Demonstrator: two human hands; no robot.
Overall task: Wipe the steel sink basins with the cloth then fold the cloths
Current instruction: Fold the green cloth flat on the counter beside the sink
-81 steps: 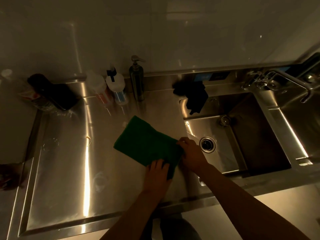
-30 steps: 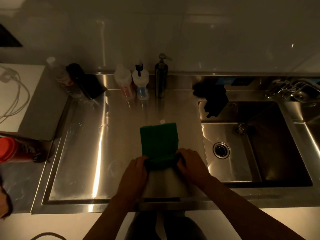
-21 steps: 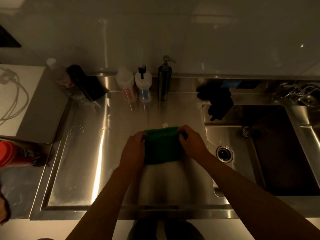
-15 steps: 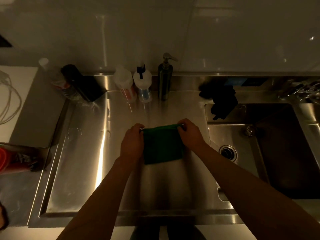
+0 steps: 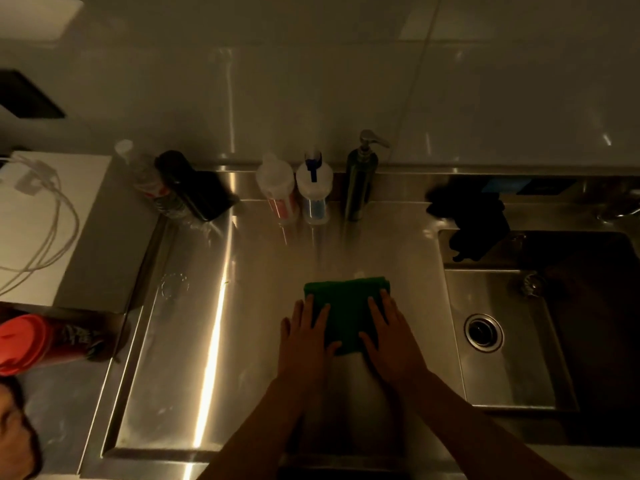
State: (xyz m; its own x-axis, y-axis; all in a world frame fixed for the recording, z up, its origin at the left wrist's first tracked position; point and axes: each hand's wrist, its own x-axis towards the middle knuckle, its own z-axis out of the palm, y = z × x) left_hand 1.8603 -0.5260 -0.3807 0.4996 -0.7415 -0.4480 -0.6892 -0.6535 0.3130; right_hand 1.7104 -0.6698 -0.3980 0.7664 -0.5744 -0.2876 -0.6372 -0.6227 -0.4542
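Flat-fingered, my left hand (image 5: 304, 336) and right hand (image 5: 389, 336) press the folded green cloth (image 5: 346, 306) onto the steel desk (image 5: 207, 323), one hand on each side of it. From the cloth, the sink basin (image 5: 502, 375) lies at 3 o'clock. At 1 o'clock a dark cloth (image 5: 474, 223) drapes over the basin's far rim. At 12 o'clock a steel soap dispenser (image 5: 360, 181) stands upright.

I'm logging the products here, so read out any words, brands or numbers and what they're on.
No text is readable.
Red can: white print, blurred.
Red-labelled bottle, blue-labelled bottle: labels too blurred.
Blue sign at the back right: too dark.
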